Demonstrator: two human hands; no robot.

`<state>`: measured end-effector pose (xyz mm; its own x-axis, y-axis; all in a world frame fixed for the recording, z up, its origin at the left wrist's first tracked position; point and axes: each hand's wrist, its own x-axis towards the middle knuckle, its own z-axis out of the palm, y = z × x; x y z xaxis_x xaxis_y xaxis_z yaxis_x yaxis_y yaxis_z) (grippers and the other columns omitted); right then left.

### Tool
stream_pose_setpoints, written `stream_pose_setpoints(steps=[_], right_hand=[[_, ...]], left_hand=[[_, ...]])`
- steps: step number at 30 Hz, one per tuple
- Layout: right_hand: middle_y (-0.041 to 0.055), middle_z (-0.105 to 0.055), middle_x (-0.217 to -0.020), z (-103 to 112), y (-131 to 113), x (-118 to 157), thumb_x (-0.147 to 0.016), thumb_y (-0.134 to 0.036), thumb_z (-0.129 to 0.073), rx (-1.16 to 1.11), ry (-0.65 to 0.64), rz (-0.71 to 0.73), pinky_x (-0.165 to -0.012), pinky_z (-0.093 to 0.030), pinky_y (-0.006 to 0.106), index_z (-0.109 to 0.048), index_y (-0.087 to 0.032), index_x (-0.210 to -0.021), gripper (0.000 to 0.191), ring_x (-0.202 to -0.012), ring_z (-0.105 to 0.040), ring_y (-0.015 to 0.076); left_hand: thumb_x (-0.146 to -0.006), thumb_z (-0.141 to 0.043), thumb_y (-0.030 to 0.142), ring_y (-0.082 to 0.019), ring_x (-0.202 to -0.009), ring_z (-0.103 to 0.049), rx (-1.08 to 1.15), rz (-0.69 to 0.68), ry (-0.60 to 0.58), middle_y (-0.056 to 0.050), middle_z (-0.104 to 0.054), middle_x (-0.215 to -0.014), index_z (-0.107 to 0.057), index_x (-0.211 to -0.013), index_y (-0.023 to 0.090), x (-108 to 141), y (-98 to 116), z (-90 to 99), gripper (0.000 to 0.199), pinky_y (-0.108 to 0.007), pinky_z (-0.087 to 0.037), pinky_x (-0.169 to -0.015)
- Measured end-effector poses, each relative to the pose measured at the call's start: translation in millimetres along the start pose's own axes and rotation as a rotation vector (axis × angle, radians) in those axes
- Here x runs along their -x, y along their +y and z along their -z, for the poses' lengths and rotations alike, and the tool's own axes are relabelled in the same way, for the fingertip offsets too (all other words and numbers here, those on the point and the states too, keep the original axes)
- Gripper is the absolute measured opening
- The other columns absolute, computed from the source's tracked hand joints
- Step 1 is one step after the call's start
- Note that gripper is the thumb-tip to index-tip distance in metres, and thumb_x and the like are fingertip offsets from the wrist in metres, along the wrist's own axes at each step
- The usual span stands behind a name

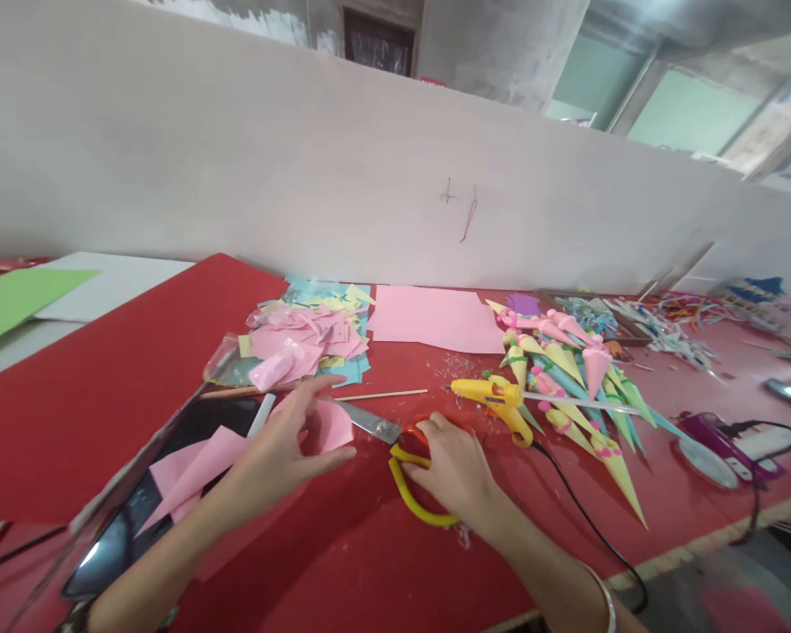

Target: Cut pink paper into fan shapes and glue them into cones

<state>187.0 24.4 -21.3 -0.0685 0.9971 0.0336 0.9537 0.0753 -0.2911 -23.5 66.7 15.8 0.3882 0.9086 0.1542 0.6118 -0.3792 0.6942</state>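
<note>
My left hand (290,457) is over a rounded piece of pink paper (334,426), thumb and forefinger spread apart. Whether its curled fingers touch the paper is hard to see. Fingers of my right hand (458,462) close on the handles of a pair of scissors (412,501), one loop yellow and the other red. The metal blades point left toward the pink paper, and their tips are partly hidden. Under my left forearm, pink sheets (194,470) lie on a dark object. Right of the scissors sits a yellow glue gun (494,396) with a clear glue stick.
Paper cones (606,422) in yellow, pink and blue are heaped on the right. Paper scraps (309,334) and a pink sheet (435,316) lie at the back. A thin stick (382,395) rests mid-table. The glue gun's black cord (580,505) runs over the red table's (343,563) front edge.
</note>
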Motion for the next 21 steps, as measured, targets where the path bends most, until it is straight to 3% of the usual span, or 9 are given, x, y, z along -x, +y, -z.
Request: stream_pose_setpoints(steps=[3,5,8,11,15,18,21], right_hand=[[0.0072,-0.057,-0.091,7.2,1.4,0.4,-0.078,-0.031,-0.055,-0.058,0.091,0.052,-0.07,-0.046,0.034,-0.058,-0.018,-0.09,0.018,-0.086,-0.058,0.0239],[0.0079,-0.056,-0.092,14.7,0.0,1.2,-0.08,-0.025,-0.051,-0.141,0.193,0.099,-0.074,-0.046,0.036,-0.057,-0.018,-0.091,0.015,-0.089,-0.056,0.0235],[0.0059,-0.055,-0.095,22.1,-7.5,5.3,-0.081,-0.02,-0.049,-0.434,0.265,0.24,-0.079,-0.046,0.033,-0.053,-0.02,-0.1,0.02,-0.089,-0.055,0.0184],[0.0042,-0.055,-0.101,19.0,-18.2,11.4,-0.08,-0.02,-0.051,-0.674,0.199,0.37,-0.081,-0.046,0.028,-0.046,-0.022,-0.114,0.035,-0.089,-0.054,0.0146],[0.0047,-0.055,-0.104,7.1,-25.9,15.2,-0.081,-0.022,-0.052,-0.719,0.145,0.425,-0.083,-0.045,0.029,-0.045,-0.023,-0.119,0.039,-0.092,-0.054,0.0154],[0.0052,-0.056,-0.101,1.3,-24.9,14.1,-0.083,-0.02,-0.05,-0.715,0.163,0.429,-0.081,-0.046,0.03,-0.047,-0.023,-0.118,0.036,-0.091,-0.054,0.0157],[0.0051,-0.057,-0.098,-0.6,-22.7,12.5,-0.083,-0.017,-0.048,-0.729,0.196,0.433,-0.08,-0.046,0.03,-0.049,-0.023,-0.116,0.034,-0.089,-0.055,0.0159]], left_hand=[[-0.071,-0.057,0.038,-0.017,-0.089,-0.054,-0.011,-0.005,0.023,-0.004,-0.052,-0.115,-0.035,-0.124,0.026,4.0,1.2,-11.5,0.059,-0.027,-0.045,-0.073],[-0.071,-0.056,0.037,-0.018,-0.093,-0.054,0.022,-0.012,0.025,-0.005,-0.051,-0.118,-0.032,-0.127,0.026,6.6,-0.5,-18.4,0.061,-0.028,-0.046,-0.076],[-0.072,-0.055,0.038,-0.017,-0.086,-0.056,0.073,0.012,0.035,-0.005,-0.052,-0.114,-0.027,-0.13,0.026,9.4,-3.7,-25.9,0.066,-0.026,-0.046,-0.07],[-0.071,-0.056,0.039,-0.013,-0.071,-0.053,0.087,0.047,0.038,-0.005,-0.051,-0.113,-0.024,-0.132,0.026,10.4,-3.6,-30.5,0.069,-0.023,-0.045,-0.059],[-0.068,-0.059,0.041,-0.009,-0.051,-0.039,0.057,0.085,0.021,0.0,-0.055,-0.088,-0.018,-0.135,0.024,10.5,-1.3,-35.7,0.08,-0.021,-0.037,-0.047],[-0.068,-0.059,0.038,-0.009,-0.048,-0.035,0.038,0.081,-0.017,0.007,-0.044,-0.063,-0.011,-0.138,0.019,11.4,-0.7,-38.8,0.087,-0.02,-0.033,-0.044],[-0.07,-0.058,0.037,-0.01,-0.049,-0.038,0.058,0.044,-0.047,0.007,-0.041,-0.062,-0.008,-0.139,0.02,12.4,-0.2,-39.9,0.087,-0.02,-0.035,-0.046]])
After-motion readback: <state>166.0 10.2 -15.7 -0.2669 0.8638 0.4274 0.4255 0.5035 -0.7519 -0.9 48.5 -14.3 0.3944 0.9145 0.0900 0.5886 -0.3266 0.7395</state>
